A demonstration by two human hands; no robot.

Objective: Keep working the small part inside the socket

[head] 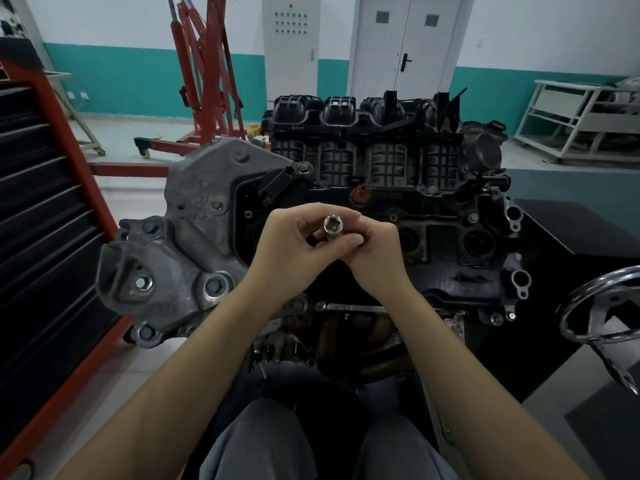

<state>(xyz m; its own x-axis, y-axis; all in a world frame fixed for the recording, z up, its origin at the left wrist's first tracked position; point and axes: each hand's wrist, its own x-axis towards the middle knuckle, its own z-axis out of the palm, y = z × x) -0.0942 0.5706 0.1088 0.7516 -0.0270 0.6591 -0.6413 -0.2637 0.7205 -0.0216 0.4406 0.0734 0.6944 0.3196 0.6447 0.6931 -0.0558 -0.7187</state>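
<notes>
Socket (333, 227) (square drive up) sits pinched by left hand (294, 242) and right hand (375, 252) above the engine (433, 216); a loosened pinch could drop it into an open port.

Around the engine (398, 209), open floor (138, 202) lies to its left, up to the tool cabinet (41, 237). The grey bracket (194, 237) juts from the engine's left end. A chrome handwheel (602, 306) crowds its right side. Behind the engine, the red crane (204, 81) stands well apart. Air above its top cover is free.
</notes>
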